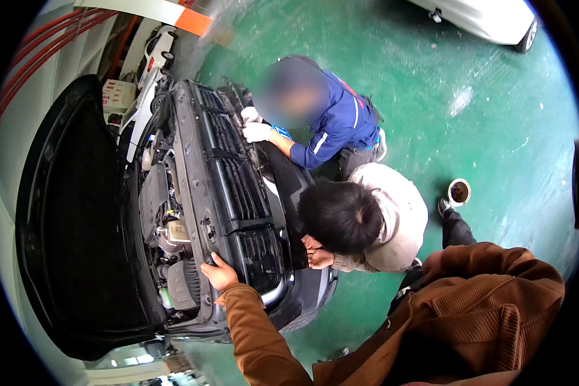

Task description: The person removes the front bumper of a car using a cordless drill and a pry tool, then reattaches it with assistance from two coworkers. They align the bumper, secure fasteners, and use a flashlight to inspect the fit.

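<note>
My left hand [220, 273], in a brown sleeve, rests on the black front crossmember [202, 248] of a car with its hood raised. Its thumb stands apart from the fingers. Just beside it runs the black grille [238, 183]. My right hand [433, 264] is low by my body at the end of the other brown sleeve, its fingers hidden. Near the bumper [305, 293], a co-worker in a beige top [392, 215] crouches with both bare hands at the bumper's edge. Farther along, a co-worker in blue [341, 122] wears white gloves [257, 132] and works at the front trim.
The raised hood [71, 231] and engine bay [174, 238] lie to the left. A round tub [459, 192] stands on the green floor [495, 128] behind the co-workers. A white car [482, 19] is at the far right, and a carton [118, 94] at the far left.
</note>
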